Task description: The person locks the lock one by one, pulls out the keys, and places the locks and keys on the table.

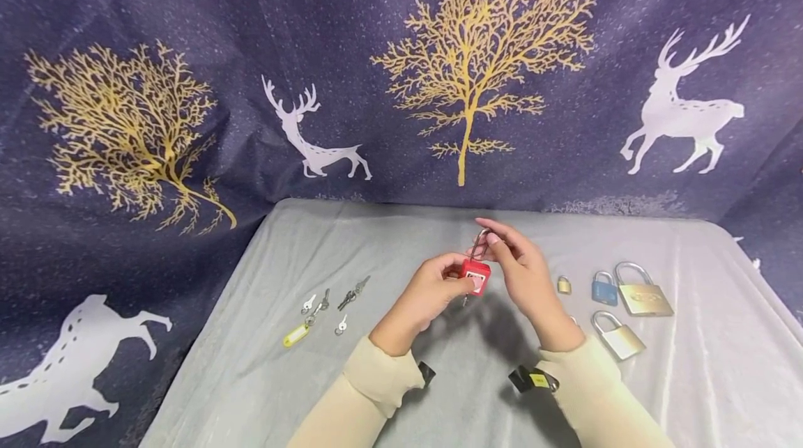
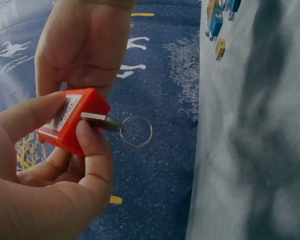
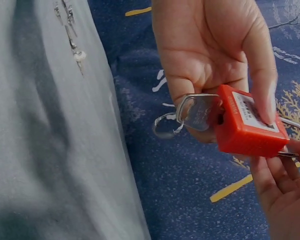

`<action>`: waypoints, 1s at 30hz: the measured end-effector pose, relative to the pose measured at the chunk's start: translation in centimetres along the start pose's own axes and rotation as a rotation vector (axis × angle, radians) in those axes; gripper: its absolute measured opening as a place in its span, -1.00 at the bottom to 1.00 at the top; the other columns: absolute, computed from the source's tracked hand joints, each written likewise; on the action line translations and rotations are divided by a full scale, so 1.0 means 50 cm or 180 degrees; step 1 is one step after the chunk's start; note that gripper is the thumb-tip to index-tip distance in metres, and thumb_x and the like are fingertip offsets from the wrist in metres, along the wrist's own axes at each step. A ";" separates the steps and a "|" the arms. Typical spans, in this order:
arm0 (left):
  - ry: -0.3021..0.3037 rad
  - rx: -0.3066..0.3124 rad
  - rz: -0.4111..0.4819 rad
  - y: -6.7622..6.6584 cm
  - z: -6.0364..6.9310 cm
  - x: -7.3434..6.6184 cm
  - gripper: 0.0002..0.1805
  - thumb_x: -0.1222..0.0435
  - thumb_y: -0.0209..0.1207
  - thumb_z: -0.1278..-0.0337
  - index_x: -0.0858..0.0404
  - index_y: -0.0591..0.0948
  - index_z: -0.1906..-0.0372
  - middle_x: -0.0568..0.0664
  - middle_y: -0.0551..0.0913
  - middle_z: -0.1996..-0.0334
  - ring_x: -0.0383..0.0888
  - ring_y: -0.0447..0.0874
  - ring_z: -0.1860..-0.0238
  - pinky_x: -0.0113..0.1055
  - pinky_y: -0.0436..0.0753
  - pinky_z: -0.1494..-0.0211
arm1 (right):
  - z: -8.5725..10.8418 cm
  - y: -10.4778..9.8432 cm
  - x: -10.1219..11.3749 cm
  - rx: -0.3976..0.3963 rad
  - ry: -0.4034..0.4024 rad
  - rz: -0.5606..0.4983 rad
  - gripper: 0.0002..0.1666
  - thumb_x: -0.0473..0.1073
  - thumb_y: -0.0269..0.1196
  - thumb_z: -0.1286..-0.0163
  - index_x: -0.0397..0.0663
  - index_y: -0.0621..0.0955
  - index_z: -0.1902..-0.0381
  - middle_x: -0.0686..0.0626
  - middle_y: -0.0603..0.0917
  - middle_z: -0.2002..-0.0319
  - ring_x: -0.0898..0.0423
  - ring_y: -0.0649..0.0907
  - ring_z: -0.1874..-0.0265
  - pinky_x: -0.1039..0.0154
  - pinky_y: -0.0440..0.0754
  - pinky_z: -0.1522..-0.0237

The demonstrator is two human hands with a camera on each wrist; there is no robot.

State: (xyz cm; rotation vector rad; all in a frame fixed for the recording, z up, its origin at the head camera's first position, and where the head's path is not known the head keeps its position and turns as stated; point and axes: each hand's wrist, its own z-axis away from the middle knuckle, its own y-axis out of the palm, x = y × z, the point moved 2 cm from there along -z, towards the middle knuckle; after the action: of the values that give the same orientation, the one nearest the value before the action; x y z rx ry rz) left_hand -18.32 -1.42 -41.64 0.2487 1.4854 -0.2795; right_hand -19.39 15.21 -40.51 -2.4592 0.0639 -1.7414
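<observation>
Over the middle of the table, my left hand [image 1: 422, 289] grips the body of a red padlock [image 1: 477, 268], its thumb on the white label. A key [image 3: 200, 114] sits in the padlock's keyhole, and a thin key ring [image 2: 151, 131] hangs from it. With thumb and fingers, my right hand [image 1: 523, 270] pinches the metal shackle [image 1: 475, 246] at the top. Whether both shackle legs sit in the body is hard to tell, as fingers cover part of it.
Right of my hands lie a small brass padlock [image 1: 564, 286], a blue padlock [image 1: 604, 290], a large brass padlock [image 1: 646, 300] and a silvery padlock [image 1: 621, 342]. Several keys [image 1: 341, 325] and a yellow key tag [image 1: 295, 335] lie left on the grey tablecloth [image 1: 251, 378].
</observation>
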 end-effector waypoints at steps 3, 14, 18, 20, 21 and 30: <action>0.0003 -0.0046 0.0025 -0.003 -0.001 0.001 -0.66 0.46 0.29 -0.03 0.39 0.67 0.02 -0.07 0.66 0.26 -0.25 0.59 0.32 -0.39 0.56 0.31 | 0.001 -0.002 0.006 -0.0050 -0.0077 -0.0064 -0.62 -0.20 0.05 -0.61 -0.19 0.58 -0.26 0.10 0.74 0.20 0.22 0.75 0.22 0.36 0.72 0.04; 0.0095 -0.0106 0.0027 -0.007 0.001 -0.005 -0.69 0.44 0.30 -0.06 0.38 0.69 0.03 -0.04 0.68 0.27 -0.25 0.60 0.34 -0.42 0.54 0.32 | 0.008 0.002 0.024 -0.0108 -0.0185 -0.0156 -0.59 -0.27 0.08 -0.58 -0.31 0.53 -0.30 0.23 0.76 0.18 0.30 0.77 0.24 0.39 0.70 0.01; 0.0113 -0.0111 0.0053 -0.008 -0.001 -0.005 -0.70 0.41 0.30 -0.12 0.39 0.69 0.01 0.02 0.71 0.23 -0.26 0.63 0.31 -0.38 0.59 0.26 | 0.009 0.005 0.024 -0.0096 -0.0254 -0.0126 -0.60 -0.31 0.09 -0.56 -0.26 0.56 -0.29 0.24 0.77 0.17 0.31 0.76 0.19 0.41 0.69 -0.01; 0.0124 -0.0120 0.0072 -0.010 -0.002 -0.005 -0.70 0.41 0.30 -0.13 0.40 0.69 0.01 0.04 0.71 0.22 -0.26 0.64 0.30 -0.34 0.64 0.19 | 0.010 0.008 0.024 -0.0075 -0.0254 -0.0111 -0.61 -0.31 0.11 -0.56 -0.23 0.58 -0.28 0.25 0.77 0.17 0.32 0.75 0.15 0.42 0.68 -0.04; 0.0129 -0.0129 0.0097 -0.010 -0.003 -0.005 -0.69 0.41 0.30 -0.14 0.41 0.68 0.00 0.06 0.71 0.21 -0.27 0.64 0.29 -0.34 0.64 0.17 | 0.011 0.010 0.024 -0.0067 -0.0244 -0.0110 -0.61 -0.31 0.11 -0.56 -0.22 0.58 -0.27 0.25 0.78 0.17 0.33 0.75 0.13 0.42 0.67 -0.06; 0.0107 -0.0252 0.0515 -0.011 -0.005 -0.009 -0.45 0.48 0.29 -0.14 0.33 0.41 -0.25 0.15 0.75 0.18 -0.26 0.64 0.27 -0.42 0.64 0.22 | 0.016 0.018 0.013 0.0177 -0.0040 0.0021 -0.50 -0.24 0.12 -0.57 0.01 0.46 -0.42 -0.23 0.76 0.02 0.33 0.72 0.04 0.46 0.62 -0.08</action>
State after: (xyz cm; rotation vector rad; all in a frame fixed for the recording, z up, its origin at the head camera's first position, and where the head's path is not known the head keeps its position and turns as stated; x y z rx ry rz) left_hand -18.76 -1.82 -41.21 0.3093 1.4965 -0.0865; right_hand -18.39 14.30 -40.27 -2.4278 0.0220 -1.7015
